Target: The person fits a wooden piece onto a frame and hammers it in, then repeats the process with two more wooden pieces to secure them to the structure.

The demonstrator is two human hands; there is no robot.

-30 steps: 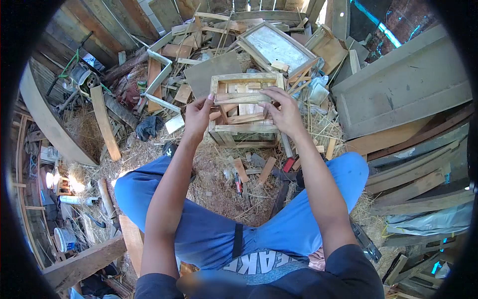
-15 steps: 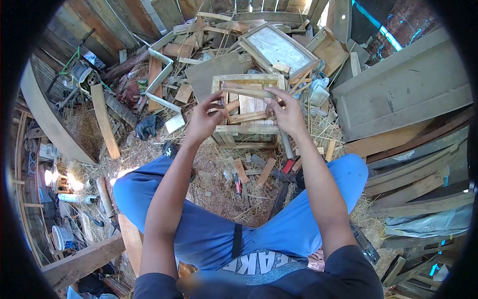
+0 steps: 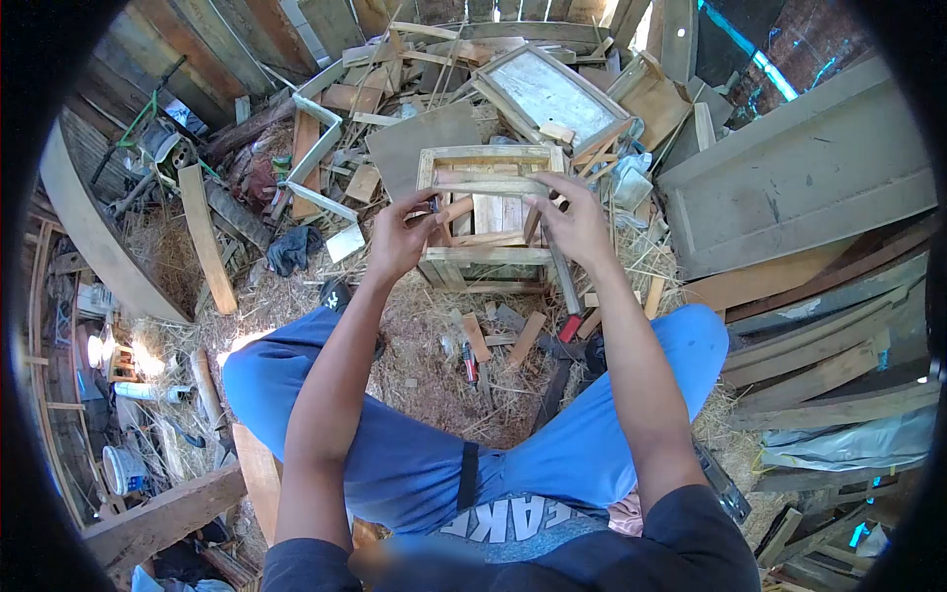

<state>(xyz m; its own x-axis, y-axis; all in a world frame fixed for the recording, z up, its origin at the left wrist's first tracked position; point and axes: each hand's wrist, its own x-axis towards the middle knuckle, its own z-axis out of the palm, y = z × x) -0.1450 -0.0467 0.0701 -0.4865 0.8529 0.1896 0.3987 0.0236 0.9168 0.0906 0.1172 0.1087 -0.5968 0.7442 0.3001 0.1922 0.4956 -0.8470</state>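
Lower at its left end than a moment ago, the slim wooden slat [image 3: 488,185] now lies nearly level across the open top of the box-like frame [image 3: 493,254]. It's pale, straight and narrow, and my right hand [image 3: 574,225] has its right end pinched between thumb and fingers. My left hand [image 3: 401,237] is half closed by the slat's left end, fingers curled in close; I can't tell exactly what they grip. The frame is bare, rough-looking wood with squared rails, standing just beyond my knees.

Under it all, the ground [image 3: 424,395] is brown and littered with straw. Near me lie two short wooden offcuts [image 3: 476,338], one red-and-dark tool [image 3: 471,367] just left of them, and one grey bar [image 3: 565,286] with a red end at the frame's right. One dark crumpled cloth [image 3: 294,251] sits left. Far side, scrap wood [image 3: 380,79] is heaped against plank walls [image 3: 266,35], with one wood-edged panel [image 3: 552,94], whitish and smooth, tilted on the heap. Right, one big flat grey-brown board [image 3: 799,168] leans above stacked planks [image 3: 819,370], too overlapped to count.
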